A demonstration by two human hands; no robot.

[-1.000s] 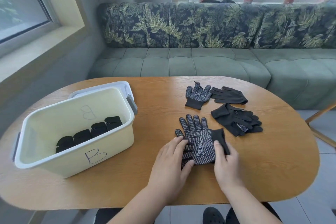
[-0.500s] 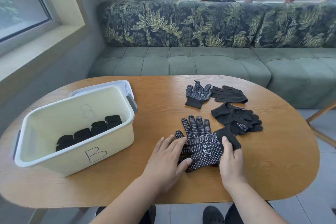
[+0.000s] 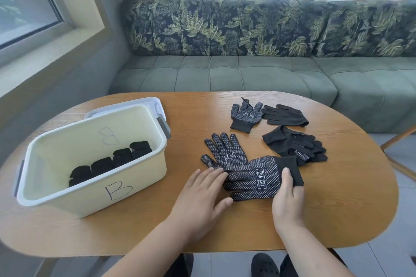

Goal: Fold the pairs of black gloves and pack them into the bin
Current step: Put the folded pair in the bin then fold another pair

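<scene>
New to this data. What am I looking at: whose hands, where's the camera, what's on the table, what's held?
No robot here: a person's two bare hands, filmed by one wide-angle camera worn on the head, looking down. The left hand rests flat on the fingers of a dotted glove; the right hand pinches its cuff. A second dotted glove lies partly beneath it. Farther off on the wooden table lie a third dotted glove, a plain glove and a small heap of gloves. The cream bin, marked B, holds folded pairs.
</scene>
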